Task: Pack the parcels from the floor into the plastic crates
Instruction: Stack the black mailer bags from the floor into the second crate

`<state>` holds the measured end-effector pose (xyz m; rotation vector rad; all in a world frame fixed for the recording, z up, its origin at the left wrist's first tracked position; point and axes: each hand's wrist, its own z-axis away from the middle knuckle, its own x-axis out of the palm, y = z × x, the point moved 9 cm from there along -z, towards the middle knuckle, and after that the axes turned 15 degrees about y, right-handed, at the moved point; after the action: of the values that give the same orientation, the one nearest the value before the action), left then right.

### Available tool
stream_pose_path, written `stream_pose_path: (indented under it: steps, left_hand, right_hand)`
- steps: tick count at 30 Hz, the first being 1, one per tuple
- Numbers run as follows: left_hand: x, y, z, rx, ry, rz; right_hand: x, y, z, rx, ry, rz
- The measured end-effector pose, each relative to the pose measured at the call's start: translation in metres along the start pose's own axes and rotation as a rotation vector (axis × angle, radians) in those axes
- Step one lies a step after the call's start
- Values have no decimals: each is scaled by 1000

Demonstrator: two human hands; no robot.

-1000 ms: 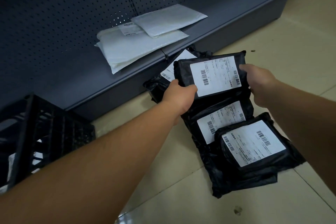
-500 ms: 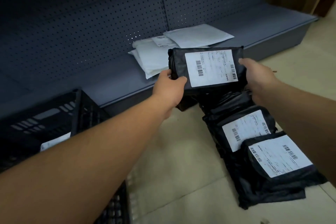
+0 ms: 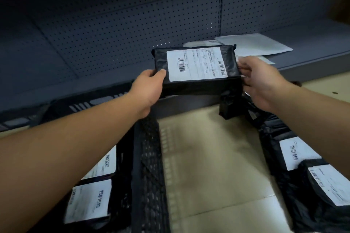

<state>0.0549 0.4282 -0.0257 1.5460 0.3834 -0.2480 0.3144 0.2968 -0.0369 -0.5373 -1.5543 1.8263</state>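
While both hands hold it by its short ends, the black parcel [image 3: 197,68] sits in the air, label up, above the crate wall [image 3: 149,166]; left hand [image 3: 149,87] curled on the left end, thumb on top; right hand [image 3: 259,79] pinching the right edge; two labelled parcels [image 3: 91,198] in the crate; more parcels on the floor [image 3: 310,172] at right.

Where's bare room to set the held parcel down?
Free: tan floor between black plastic crate and black parcel row; grey shelf left of white mailers. Crowded: crate's near end, two labelled parcels.
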Motion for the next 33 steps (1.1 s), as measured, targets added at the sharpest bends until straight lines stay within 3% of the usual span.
stream_pose_path:
  steps: [8,14,22,33]
  left_hand:
    - [-100,-29,-32,0,102,-68]
    - [-158,-70,-52,-160,173,94]
    - [-215,-127,-74,-344,269,222]
    - [-267,-196,-97,-349,425,-57]
  right_hand:
    - [89,14,43,31,-174,-11]
    - [149,31,69,43,-247,6]
    - [240,44,91,-6,-283,266]
    - [332,97,106,6,-303,504]
